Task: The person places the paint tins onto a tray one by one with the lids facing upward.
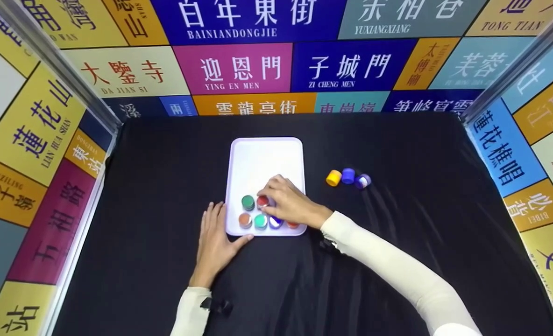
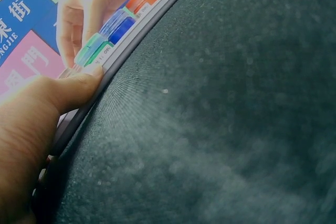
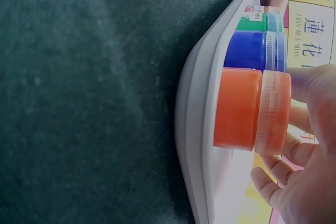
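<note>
Right sleeve leads to right hand, fingers clamped on red jar in the tray, green jar just left of those fingers, left hand, fingers apart from thumb, touching tray edge, probably to stop sliding.

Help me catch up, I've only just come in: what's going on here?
A person is setting out small paint jars on a tray. Their right hand pinches a red jar next to a green jar, while their left hand rests against the tray's near left corner. Four jars line the near edge. Three more jars sit off the tray, on the black cloth to its right.
</note>
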Demonstrator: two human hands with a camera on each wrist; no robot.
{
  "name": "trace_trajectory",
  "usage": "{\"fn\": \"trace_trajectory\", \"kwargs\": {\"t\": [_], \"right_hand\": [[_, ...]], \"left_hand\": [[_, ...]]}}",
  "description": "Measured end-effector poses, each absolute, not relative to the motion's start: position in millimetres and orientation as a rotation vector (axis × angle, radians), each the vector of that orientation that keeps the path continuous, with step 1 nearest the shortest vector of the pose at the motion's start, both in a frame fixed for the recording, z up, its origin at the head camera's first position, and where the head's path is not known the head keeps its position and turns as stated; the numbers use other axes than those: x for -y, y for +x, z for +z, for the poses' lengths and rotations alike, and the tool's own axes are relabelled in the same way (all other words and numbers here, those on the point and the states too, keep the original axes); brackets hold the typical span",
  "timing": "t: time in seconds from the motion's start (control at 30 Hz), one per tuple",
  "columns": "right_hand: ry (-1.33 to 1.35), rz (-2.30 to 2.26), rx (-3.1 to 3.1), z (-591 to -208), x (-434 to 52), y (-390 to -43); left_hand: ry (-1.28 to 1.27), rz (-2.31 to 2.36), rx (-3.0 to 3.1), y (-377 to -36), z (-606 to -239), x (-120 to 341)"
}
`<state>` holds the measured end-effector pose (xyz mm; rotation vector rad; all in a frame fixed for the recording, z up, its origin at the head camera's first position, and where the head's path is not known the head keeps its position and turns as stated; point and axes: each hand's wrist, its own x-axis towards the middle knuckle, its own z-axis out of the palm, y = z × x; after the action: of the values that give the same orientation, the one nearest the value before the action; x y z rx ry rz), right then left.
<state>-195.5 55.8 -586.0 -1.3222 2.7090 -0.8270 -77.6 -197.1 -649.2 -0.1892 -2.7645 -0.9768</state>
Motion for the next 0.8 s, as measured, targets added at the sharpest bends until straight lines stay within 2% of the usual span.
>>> {"fn": "trace_trajectory", "kwargs": {"t": [0.33,0.8], "right_hand": [[-1.308,-0.924,-2.687,-582,-70,-198],[-1.154,-1.015,-2.813,-577,-144,-203]], "left_hand": [[-0.182,-0.972,2.767,-78,-650,198],[-0.157,-0.985,2.782,-76,-648,197]]}}
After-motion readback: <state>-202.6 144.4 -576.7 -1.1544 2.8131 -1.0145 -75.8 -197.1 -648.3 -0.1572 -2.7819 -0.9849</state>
